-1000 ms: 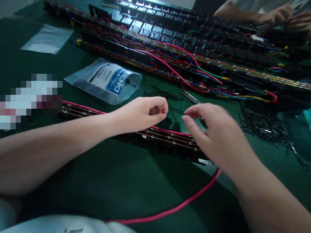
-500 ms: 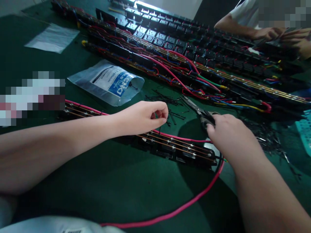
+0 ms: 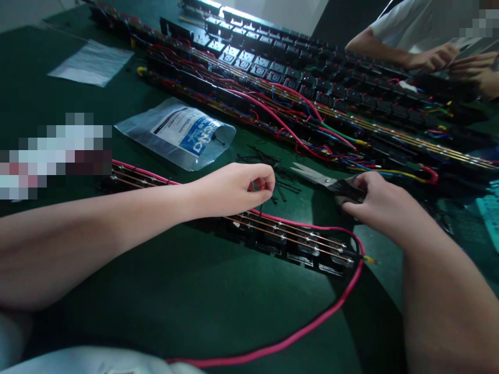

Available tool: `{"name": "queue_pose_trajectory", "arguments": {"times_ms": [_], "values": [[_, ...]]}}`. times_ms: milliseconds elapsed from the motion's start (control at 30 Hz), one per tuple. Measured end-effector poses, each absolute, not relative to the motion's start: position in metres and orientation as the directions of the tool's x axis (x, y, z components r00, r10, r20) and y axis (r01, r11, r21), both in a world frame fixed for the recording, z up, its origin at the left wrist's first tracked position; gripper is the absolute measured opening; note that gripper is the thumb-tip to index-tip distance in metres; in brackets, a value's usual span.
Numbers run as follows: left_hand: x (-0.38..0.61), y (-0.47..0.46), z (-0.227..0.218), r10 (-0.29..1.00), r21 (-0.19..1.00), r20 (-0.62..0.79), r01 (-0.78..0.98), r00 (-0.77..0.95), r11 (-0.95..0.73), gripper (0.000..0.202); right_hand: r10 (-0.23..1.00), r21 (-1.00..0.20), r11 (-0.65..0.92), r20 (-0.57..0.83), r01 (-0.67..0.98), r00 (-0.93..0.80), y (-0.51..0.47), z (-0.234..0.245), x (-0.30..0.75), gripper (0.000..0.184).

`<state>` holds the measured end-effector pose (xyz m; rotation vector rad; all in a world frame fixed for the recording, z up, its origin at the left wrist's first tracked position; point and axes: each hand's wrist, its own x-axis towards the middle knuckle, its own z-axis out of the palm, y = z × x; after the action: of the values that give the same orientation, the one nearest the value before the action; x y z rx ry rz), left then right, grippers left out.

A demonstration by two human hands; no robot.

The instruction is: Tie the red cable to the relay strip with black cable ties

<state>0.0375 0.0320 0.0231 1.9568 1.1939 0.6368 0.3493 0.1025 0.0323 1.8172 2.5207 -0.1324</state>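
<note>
A long black socket strip [image 3: 296,244] with copper bars lies across the green table in front of me. A red wire [image 3: 296,335] runs along it and loops back toward me. My left hand [image 3: 234,188] hovers just above the strip, fingers pinched on a thin black cable tie [image 3: 260,208] that hangs down to the strip. My right hand [image 3: 380,205] is closed on the dark handles of a pair of scissors [image 3: 317,175], whose blades point left, just above the table.
Loose black cable ties [image 3: 268,158] lie behind my left hand. A plastic bag [image 3: 177,132] with a blue label sits to the left. Several wired socket strips [image 3: 312,88] fill the far side. Another person's hands [image 3: 456,62] work at the top right.
My right hand went from open in the air to the scissors, gripped their handles and lifted them. My left hand kept its pinch in place.
</note>
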Motion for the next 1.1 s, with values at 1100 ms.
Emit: {"name": "queue_pose_trajectory", "arguments": {"times_ms": [1100], "values": [[0.039, 0.034, 0.027, 0.903, 0.961, 0.059, 0.220, 0.425, -0.166, 0.005, 0.726, -0.273, 0.381, -0.504, 0.883, -0.469, 0.047, 0.050, 0.280, 0.072]]}}
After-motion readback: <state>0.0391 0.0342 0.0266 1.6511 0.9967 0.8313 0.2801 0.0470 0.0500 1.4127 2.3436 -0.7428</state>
